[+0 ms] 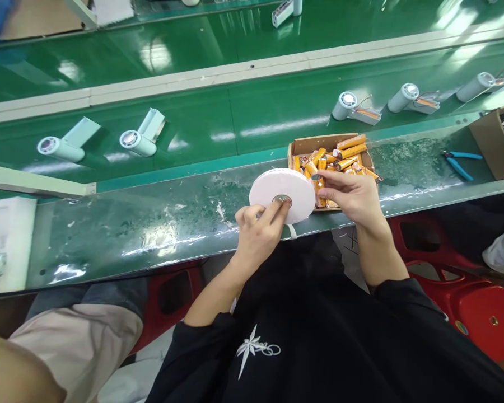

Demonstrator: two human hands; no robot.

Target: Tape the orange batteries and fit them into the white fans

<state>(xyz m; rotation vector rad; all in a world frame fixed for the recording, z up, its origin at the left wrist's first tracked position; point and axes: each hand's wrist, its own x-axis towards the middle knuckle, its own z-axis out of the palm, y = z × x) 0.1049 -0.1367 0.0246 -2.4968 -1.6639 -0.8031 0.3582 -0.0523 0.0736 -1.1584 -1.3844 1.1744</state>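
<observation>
A flat roll of white tape (pixel 262 187) is in my left hand (pixel 260 229), with fingers at its core and a short loose strip hanging from its lower edge. Just right of the roll, my right hand (pixel 353 196) has thumb and forefinger drawn together in a pinch. What lies between those fingertips is hard to make out against the orange batteries (pixel 350 151) behind them. These wrapped cells fill a shallow cardboard box (pixel 331 140) on the bench, partly covered by the roll and my right hand.
Pale blue handheld fan bodies (pixel 138 143) lie along the green conveyor (pixel 201 123) beyond the bench (pixel 151 218). Blue-handled cutters (pixel 462 162) rest at right beside another cardboard box (pixel 493 145). White foam (pixel 8 235) stands at left. Red stools (pixel 483 313) and a neighbouring person's sleeve (pixel 79 341) flank me.
</observation>
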